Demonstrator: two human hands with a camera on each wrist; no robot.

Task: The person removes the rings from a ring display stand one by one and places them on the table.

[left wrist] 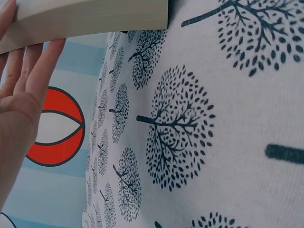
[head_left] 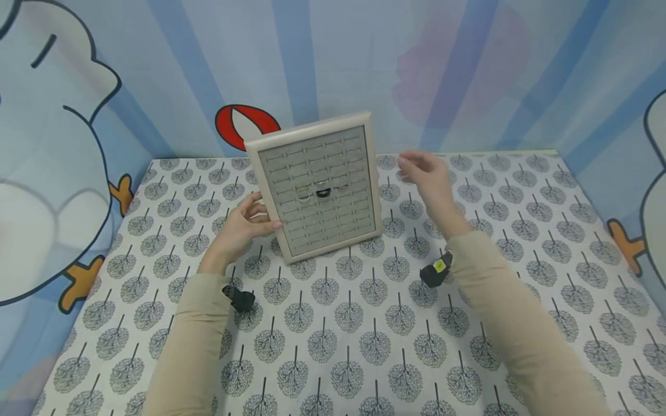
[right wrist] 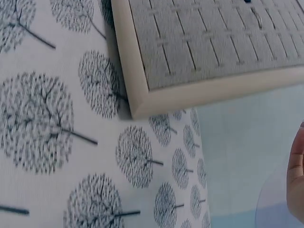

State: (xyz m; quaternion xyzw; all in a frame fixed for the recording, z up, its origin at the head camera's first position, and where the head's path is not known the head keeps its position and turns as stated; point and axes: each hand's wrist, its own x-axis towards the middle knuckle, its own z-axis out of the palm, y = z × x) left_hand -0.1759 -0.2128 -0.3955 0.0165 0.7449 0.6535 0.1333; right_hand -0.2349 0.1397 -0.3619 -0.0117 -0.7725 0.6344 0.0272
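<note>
A ring display board (head_left: 333, 222) with a pale wooden frame and grey slotted padding stands tilted on the cloth. Several rings sit in its middle slots, among them a black ring (head_left: 323, 193) and a thin gold-toned ring (head_left: 340, 187). My left hand (head_left: 248, 222) holds the board's left edge, thumb on the front and fingers behind. In the left wrist view those fingers (left wrist: 40, 71) reach up behind the frame side (left wrist: 95, 21). To the right of the board, apart from it, my right hand (head_left: 428, 176) hovers with loosely bent fingers and nothing visible in them.
A white cloth (head_left: 348, 346) printed with dark trees covers the table. Behind it hangs a blue striped backdrop (head_left: 343, 63) with cartoon figures. Black cameras are strapped to the left wrist (head_left: 240, 299) and the right wrist (head_left: 435, 271).
</note>
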